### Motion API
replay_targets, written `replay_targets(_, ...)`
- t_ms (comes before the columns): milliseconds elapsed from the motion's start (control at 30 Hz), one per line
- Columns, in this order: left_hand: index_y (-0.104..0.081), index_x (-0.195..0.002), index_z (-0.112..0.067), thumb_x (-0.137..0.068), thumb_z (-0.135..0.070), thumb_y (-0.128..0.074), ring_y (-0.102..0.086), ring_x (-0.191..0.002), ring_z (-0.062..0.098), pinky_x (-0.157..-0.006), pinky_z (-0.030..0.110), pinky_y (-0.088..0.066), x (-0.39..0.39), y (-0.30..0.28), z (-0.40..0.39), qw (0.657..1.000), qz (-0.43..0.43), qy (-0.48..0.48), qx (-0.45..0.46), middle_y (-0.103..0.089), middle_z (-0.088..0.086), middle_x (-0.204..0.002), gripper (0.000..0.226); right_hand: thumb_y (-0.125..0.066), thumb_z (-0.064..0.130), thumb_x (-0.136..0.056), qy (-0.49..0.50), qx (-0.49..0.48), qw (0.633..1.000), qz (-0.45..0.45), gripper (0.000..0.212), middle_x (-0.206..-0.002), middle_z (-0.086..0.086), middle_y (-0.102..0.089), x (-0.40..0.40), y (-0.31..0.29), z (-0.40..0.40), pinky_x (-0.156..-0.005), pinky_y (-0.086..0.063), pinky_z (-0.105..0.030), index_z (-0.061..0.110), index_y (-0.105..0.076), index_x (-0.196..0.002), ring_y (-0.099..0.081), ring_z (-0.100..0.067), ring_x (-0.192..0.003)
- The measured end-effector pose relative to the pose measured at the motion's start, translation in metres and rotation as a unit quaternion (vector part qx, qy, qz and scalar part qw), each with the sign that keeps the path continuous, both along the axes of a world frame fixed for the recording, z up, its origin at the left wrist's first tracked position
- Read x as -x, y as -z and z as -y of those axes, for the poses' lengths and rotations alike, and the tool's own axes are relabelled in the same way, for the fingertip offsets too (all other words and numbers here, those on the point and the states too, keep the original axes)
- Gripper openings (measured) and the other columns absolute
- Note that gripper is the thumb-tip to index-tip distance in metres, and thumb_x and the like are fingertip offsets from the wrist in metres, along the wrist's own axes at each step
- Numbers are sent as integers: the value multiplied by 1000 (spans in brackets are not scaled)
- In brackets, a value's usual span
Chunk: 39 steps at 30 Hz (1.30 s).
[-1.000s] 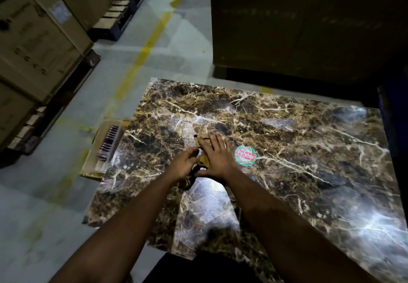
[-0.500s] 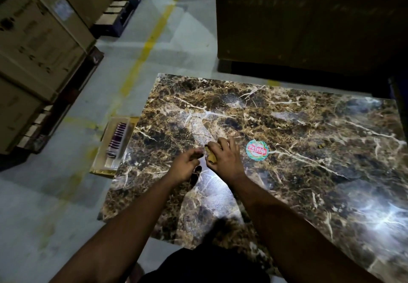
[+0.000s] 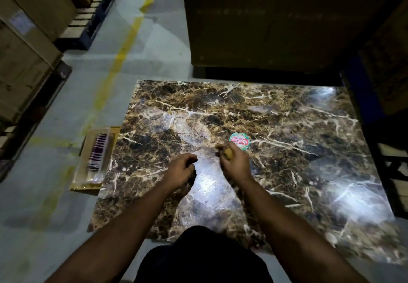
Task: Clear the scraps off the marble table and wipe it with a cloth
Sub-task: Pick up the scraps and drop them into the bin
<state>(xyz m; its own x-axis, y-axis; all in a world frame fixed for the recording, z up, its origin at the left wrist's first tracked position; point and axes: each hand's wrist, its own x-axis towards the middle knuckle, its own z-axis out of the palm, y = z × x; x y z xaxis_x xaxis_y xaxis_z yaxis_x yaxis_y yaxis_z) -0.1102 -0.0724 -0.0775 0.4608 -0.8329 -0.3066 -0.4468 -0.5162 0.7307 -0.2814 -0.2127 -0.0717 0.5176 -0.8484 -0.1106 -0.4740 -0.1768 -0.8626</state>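
1. We see a brown marble counter (image 3: 287,128), veined in white and glossy with glare, set on a grey warehouse floor (image 3: 55,194).
2. Our right hand (image 3: 235,163) hangs just above the counter's middle, fingers curled around a small tan scrap (image 3: 228,152) — it looks like a bit of cardboard or paper, though motion blur keeps us from saying more.
3. Our left hand (image 3: 180,169) sits just beside the right one, toward the counter's left edge, fingers curled inward; whether it holds anything we cannot tell.
4. A round sticker (image 3: 240,142), green-rimmed with a red band of lettering, lies flat on the counter just beyond the right hand, partly covered by its knuckles.
5. On the floor, touching the counter's left edge, lies a flat cardboard piece (image 3: 88,183) with a clear plastic packet (image 3: 97,154) on top — purple and white stripes show through it.
6. Stacked cardboard boxes (image 3: 22,62) on pallets stand well off to the left, past a yellow floor line (image 3: 119,55).
7. A large dark crate (image 3: 276,24) stands beyond the counter's far edge.
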Motion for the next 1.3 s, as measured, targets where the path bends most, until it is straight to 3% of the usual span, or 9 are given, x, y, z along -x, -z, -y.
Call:
replay_targets(133, -59, -131, -18, -94, -23, -61, -52, -119, 27, -97, 38, -45, 12, 4, 15, 986, 121, 110, -6, -59, 6, -125, 37, -72, 9, -91, 186, -30, 981, 51, 30, -96, -1, -70, 52, -21, 13, -69, -47, -20, 6, -67, -120, -64, -16, -84)
replay_targets(200, -56, -132, -17, -92, -29, -63, -48, -120, 27, -96, 37, -43, 34, 2, 31, 978, 125, 164, 6, -57, 7, -125, 42, -73, 7, -91, 222, -23, 974, 34, 31, -98, -2, -66, 83, -25, 21, -73, -41, -16, 3, -66, -122, -61, -15, -89)
replay_targets(400, -52, -135, -19, -83, -38, -73, -48, -116, 29, -95, 37, -43, 124, 6, 74, 953, 121, 276, 11, -53, 9, -122, 60, -76, 11, -90, 284, -29, 958, -5, 36, -108, -3, -68, 157, -10, 24, -89, -46, -26, -1, -66, -122, -65, -21, -103)
replay_targets(600, -69, -111, -13, -95, -14, -58, -60, -98, 31, -75, 26, -38, 135, 6, 91, 959, 140, 246, 14, -60, 13, -110, 19, -76, 9, -88, 282, -32, 959, 10, 21, -90, -2, -68, 185, -1, 8, -78, -52, -30, 6, -70, -108, -64, -21, -85)
replay_targets(733, -70, -103, -11, -89, -5, -56, -62, -93, 31, -77, 31, -47, 126, 5, 81, 968, 140, 206, 15, -63, 12, -104, 21, -78, 6, -86, 224, -77, 971, 23, 22, -90, -5, -71, 172, 1, 1, -64, -45, -10, 7, -68, -106, -63, -19, -80)
replay_targets(867, -74, -98, -15, -82, -5, -56, -67, -90, 23, -81, 32, -52, 121, 12, 58, 990, 88, 102, 54, -71, 6, -100, 26, -78, 4, -85, 118, -87, 989, 25, 26, -78, 10, -68, 146, -8, -11, -63, -49, -19, 23, -64, -94, -61, -3, -67)
replay_targets(933, -74, -100, -19, -87, -5, -58, -67, -90, 16, -83, 30, -52, 119, 12, 51, 993, 72, 60, 71, -73, 0, -101, 25, -78, 9, -84, 70, -63, 995, 11, 22, -75, 9, -69, 135, -8, -18, -62, -47, -20, 25, -63, -89, -61, -5, -66)
replay_targets(1133, -66, -103, -28, -96, -3, -51, -71, -90, 2, -77, 30, -56, 130, 7, 52, 995, -27, 4, 94, -74, -1, -101, 30, -76, 19, -79, 48, 36, 997, -56, 20, -84, 5, -68, 138, 5, -20, -66, -50, -32, 24, -64, -95, -62, -15, -78)
replay_targets(1300, -69, -91, -16, -97, 2, -54, -63, -58, 20, -55, 25, -51, 149, 2, 55, 990, -100, -33, 95, -71, 14, -81, 23, -80, 14, -71, 110, 140, 969, -171, 40, -96, -7, -63, 185, 25, 13, -71, -47, -37, 19, -65, -107, -55, -31, -92)
